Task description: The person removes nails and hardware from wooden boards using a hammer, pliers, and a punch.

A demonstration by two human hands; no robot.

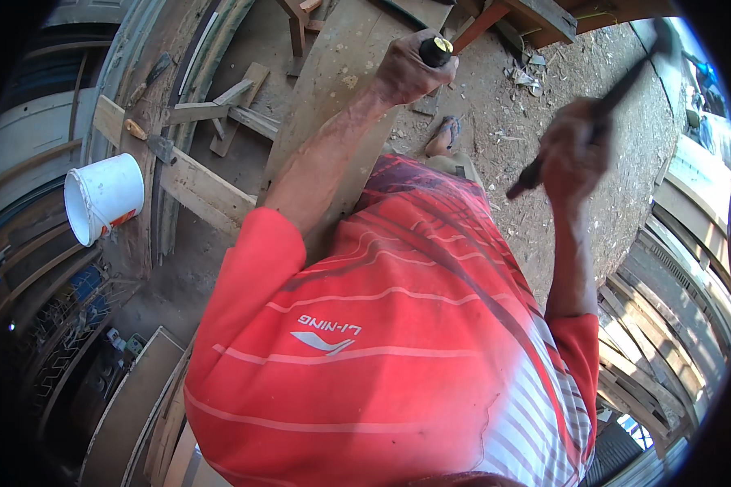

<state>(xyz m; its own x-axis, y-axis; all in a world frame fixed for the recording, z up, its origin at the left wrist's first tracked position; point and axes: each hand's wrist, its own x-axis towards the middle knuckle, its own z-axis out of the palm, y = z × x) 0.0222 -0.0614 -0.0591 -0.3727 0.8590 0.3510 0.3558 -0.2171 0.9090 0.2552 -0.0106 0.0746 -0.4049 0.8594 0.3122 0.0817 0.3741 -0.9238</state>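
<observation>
My left hand (410, 73) is closed around a dark upright handle, likely a chisel's (437, 53), with a pale, worn top end. Its blade is hidden below my fist. Beneath that hand and forearm runs a long wooden plank (321, 101). My right hand (575, 154), smeared by motion, grips a dark-handled hammer (625, 84). The hammer is raised to the right, apart from the chisel, and its blurred head (666, 36) points to the far right.
On the left, a white bucket (110, 195) stands near a wooden-handled flat blade (161, 148) lying on a board (203, 191). Wood chips litter the dirt ground (495, 105). Stacked timber (650, 325) lies at the right. A sandalled foot (443, 138) shows beside the plank.
</observation>
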